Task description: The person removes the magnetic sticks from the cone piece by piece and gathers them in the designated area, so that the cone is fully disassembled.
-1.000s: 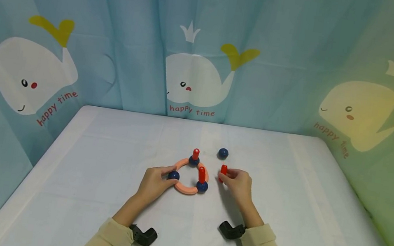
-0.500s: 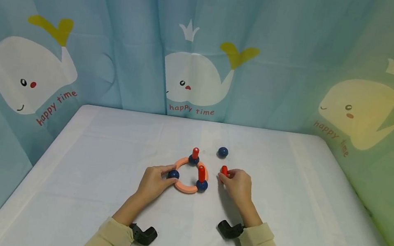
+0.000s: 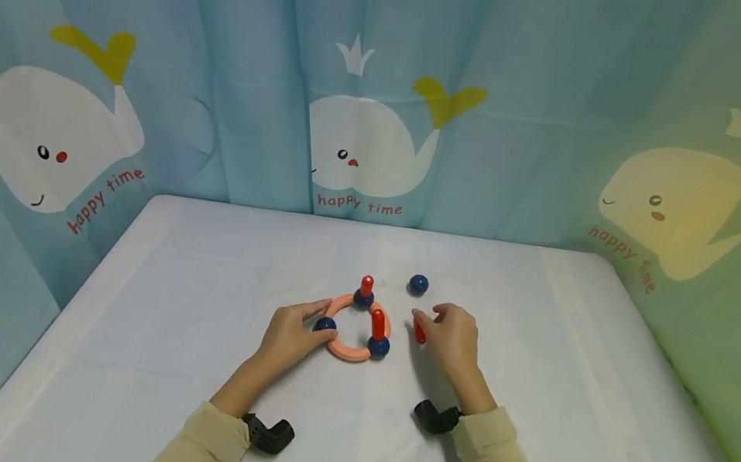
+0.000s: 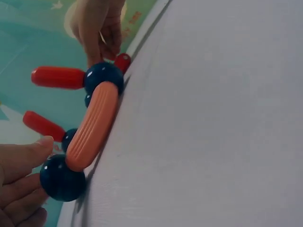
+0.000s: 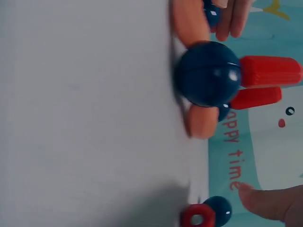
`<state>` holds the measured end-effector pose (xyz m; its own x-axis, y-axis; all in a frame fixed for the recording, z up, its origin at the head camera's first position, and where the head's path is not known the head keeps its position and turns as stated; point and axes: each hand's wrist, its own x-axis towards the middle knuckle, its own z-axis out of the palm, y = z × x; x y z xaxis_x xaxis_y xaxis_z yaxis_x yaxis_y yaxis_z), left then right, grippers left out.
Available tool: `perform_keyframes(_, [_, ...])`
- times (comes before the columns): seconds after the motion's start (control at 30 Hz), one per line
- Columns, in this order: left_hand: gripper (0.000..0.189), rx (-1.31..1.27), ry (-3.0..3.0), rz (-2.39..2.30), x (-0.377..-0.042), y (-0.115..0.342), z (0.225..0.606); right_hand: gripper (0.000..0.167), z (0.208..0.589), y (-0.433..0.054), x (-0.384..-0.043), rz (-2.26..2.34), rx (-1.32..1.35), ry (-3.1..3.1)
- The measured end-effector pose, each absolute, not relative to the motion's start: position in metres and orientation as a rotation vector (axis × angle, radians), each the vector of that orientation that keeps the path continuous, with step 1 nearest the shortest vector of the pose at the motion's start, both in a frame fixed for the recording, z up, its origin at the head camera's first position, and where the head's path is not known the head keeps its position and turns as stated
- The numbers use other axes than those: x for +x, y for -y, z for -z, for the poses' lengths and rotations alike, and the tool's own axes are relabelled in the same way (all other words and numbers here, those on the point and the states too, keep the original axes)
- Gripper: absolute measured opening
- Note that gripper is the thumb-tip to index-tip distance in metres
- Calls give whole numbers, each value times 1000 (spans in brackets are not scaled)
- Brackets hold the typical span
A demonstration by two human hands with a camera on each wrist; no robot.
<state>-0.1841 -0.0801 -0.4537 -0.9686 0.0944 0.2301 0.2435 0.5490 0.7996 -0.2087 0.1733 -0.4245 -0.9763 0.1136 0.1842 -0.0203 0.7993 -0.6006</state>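
Note:
In the head view, a ring of orange curved rods [image 3: 347, 353] and dark blue balls lies on the table. Red sticks [image 3: 377, 325] stand on two of its balls. My left hand [image 3: 290, 333] is around the ring's left ball [image 4: 62, 178], thumb and fingers spread to either side; the left wrist view shows the thumb raised over it. My right hand [image 3: 453, 339] hovers above a loose red stick [image 3: 419, 333] lying right of the ring, partly hidden under the fingers. In the right wrist view its thumb [image 5: 265, 202] is apart from that stick.
A loose dark blue ball [image 3: 418, 284] sits behind the right hand. White cloth covers the table [image 3: 197, 263], and a blue curtain [image 3: 248, 90] printed with whales hangs beyond its back edge. Both wrists wear black cameras.
The right hand has lowered the red stick and let go of it; it now lies on the table. The left index finger has lifted away from the ball. The ring stays put.

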Motion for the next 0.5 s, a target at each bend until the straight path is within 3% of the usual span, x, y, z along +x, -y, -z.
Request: perform_keyframes(0.5, [64,-505,2691,1548,-248,63,452,43,437,-143,-242,-1555,454,2632])
